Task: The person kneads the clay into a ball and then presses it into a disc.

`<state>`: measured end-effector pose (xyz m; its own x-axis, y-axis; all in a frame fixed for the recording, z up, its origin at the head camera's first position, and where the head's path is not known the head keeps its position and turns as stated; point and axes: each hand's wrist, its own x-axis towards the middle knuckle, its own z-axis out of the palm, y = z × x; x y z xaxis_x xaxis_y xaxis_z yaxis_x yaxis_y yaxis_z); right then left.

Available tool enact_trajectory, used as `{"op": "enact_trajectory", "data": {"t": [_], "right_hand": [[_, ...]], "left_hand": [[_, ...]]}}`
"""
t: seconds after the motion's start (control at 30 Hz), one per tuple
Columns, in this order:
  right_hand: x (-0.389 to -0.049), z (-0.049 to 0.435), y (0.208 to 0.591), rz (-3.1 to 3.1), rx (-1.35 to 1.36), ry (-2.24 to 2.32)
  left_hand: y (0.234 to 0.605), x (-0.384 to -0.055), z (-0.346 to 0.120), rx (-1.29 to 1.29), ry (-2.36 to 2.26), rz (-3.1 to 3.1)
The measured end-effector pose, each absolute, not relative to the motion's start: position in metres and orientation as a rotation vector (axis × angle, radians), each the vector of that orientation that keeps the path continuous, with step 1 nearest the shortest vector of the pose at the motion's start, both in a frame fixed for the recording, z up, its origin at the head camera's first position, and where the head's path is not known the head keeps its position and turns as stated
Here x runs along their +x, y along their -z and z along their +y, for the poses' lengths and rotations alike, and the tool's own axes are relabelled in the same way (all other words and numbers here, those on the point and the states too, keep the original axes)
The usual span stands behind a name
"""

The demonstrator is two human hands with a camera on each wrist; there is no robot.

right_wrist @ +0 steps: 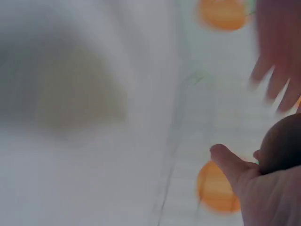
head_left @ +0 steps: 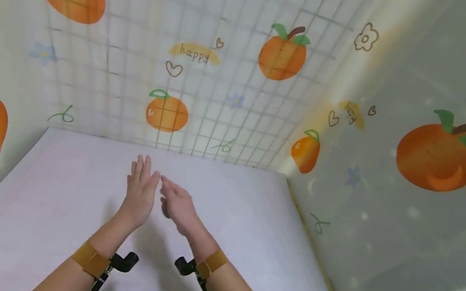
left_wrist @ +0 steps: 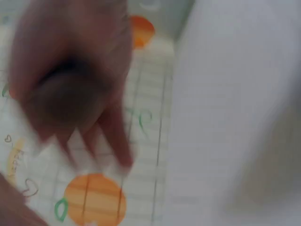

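Observation:
My left hand (head_left: 140,197) is held up over the white tabletop, fingers straight and palm turned toward the other hand. Close to its right, my right hand (head_left: 181,208) points its fingers toward the left hand. A dark, smooth ball (right_wrist: 284,143) lies at the right palm. From the left wrist, the ball (left_wrist: 68,101) shows blurred in front of that palm, with spread fingers (left_wrist: 120,148) reaching past it. In the head view only a small dark part of it shows below the right hand. I cannot tell whether the ball touches the palm.
The white tabletop (head_left: 239,226) lies beneath both hands. A pale curtain (head_left: 223,84) printed with oranges hangs over a wire grid behind, and similar cloth covers both sides. Each wrist wears a brown strap (head_left: 90,258) with a small black camera (head_left: 124,262) and cable.

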<state>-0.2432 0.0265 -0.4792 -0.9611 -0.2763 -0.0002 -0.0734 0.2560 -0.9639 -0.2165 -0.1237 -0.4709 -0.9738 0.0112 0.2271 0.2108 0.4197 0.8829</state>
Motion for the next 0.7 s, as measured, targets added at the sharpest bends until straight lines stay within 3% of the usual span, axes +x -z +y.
{"op": "enact_trajectory", "data": {"t": [0.23,0.43,0.7], "right_hand": [[-0.314,0.111,0.514,2.882,-0.247,1.072],[-0.352,0.169,0.546,3.003,-0.057,0.795],[-0.376,0.181,0.562,3.02,-0.117,0.695]], "left_hand": [[0.481,-0.223,-0.147,-0.122,1.099,-2.823],[0.494,-0.231,-0.15,-0.135,0.977,-2.922],[0.485,-0.245,-0.149,-0.156,0.929,-2.884]]}}
